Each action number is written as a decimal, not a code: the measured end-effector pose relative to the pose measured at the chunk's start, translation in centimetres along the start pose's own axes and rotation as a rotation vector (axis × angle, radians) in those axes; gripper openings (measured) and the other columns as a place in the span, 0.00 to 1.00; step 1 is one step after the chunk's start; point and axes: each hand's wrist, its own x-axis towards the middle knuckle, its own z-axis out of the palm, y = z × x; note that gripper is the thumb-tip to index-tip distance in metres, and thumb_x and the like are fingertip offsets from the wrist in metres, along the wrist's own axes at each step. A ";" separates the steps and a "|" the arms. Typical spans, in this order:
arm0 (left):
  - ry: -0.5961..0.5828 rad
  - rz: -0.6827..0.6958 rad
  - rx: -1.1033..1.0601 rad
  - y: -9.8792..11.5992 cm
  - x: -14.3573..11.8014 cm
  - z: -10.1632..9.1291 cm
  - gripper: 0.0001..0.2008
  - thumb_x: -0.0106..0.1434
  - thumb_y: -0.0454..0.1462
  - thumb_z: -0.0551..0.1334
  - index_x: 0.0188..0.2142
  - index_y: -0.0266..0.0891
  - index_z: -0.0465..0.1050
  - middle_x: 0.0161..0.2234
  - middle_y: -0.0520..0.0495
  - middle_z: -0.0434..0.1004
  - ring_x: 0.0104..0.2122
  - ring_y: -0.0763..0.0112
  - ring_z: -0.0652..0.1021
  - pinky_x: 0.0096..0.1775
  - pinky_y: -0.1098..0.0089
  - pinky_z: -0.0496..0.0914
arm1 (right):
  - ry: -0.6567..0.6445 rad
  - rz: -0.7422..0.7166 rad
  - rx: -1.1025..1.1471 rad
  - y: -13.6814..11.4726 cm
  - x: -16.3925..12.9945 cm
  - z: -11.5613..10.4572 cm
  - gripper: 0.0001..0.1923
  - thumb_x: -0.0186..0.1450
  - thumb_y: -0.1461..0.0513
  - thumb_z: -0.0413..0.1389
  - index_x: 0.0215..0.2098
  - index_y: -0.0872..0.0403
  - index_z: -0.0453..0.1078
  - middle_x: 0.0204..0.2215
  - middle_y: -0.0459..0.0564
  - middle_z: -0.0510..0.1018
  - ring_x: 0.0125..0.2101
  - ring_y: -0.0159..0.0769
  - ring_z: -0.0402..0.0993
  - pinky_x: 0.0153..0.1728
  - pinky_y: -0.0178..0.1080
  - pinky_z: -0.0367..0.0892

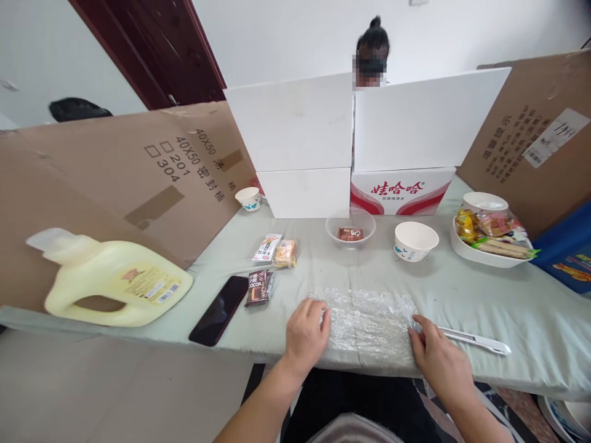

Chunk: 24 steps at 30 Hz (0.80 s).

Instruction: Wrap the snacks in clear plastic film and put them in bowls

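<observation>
A crinkled sheet of clear bubble wrap (pixel 369 323) lies flat near the table's front edge. My left hand (pixel 307 332) is closed at its left edge, fingers curled and thumb on the plastic. At the opposite edge, my right hand (pixel 438 351) pinches the sheet between thumb and fingers. A slim white tool (pixel 482 340) rests just right of that hand, partly hidden by it; its kind is unclear. Left of the wrap are a dark snack packet (pixel 258 288) and a black phone (pixel 219 311).
Behind the wrap stand a clear bowl (pixel 351 229) holding a red-brown packet and a white paper bowl (pixel 415 241). A snack-filled white dish (pixel 489 253) is at right, a yellow jug (pixel 122 280) at left. White panels (pixel 300 135) and cardboard (pixel 138 178) wall the table; a person sits beyond.
</observation>
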 end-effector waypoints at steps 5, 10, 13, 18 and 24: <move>-0.375 0.317 -0.111 1.5 -0.1 1.5 0.17 0.66 0.41 0.58 0.54 0.44 0.68 0.55 0.43 0.70 0.58 0.53 0.67 0.57 0.50 0.62 | -0.012 -0.003 -0.014 0.2 -0.2 0.3 0.18 0.71 0.55 0.41 0.50 0.53 0.67 0.40 0.52 0.80 0.26 0.39 0.77 0.26 0.39 0.66; -0.508 0.314 -0.010 0.7 -0.3 2.6 0.32 0.66 0.50 0.57 0.66 0.50 0.50 0.68 0.44 0.47 0.67 0.48 0.48 0.62 0.38 0.45 | 0.094 -0.019 0.045 0.8 0.6 -1.0 0.19 0.71 0.54 0.42 0.50 0.56 0.67 0.38 0.55 0.78 0.32 0.43 0.76 0.32 0.42 0.67; -0.507 0.319 -0.015 0.4 -0.6 2.8 0.32 0.67 0.50 0.56 0.67 0.52 0.47 0.69 0.46 0.45 0.67 0.50 0.46 0.62 0.39 0.44 | 0.224 -0.141 0.072 -0.8 1.5 -2.0 0.18 0.70 0.55 0.45 0.48 0.57 0.70 0.42 0.59 0.77 0.43 0.48 0.73 0.45 0.49 0.65; -0.487 0.324 0.004 0.5 -0.7 3.1 0.35 0.67 0.50 0.56 0.68 0.49 0.44 0.69 0.45 0.46 0.67 0.50 0.46 0.63 0.40 0.43 | 0.042 -0.623 0.145 -5.5 2.7 -0.5 0.26 0.69 0.51 0.49 0.61 0.54 0.62 0.59 0.55 0.68 0.61 0.47 0.57 0.60 0.51 0.50; -0.501 0.314 0.018 0.7 -0.5 3.0 0.34 0.67 0.49 0.56 0.68 0.47 0.46 0.68 0.44 0.47 0.67 0.48 0.48 0.62 0.39 0.44 | -0.168 -0.513 0.051 -3.0 3.0 2.4 0.37 0.68 0.43 0.43 0.68 0.54 0.49 0.65 0.56 0.57 0.65 0.49 0.48 0.61 0.59 0.46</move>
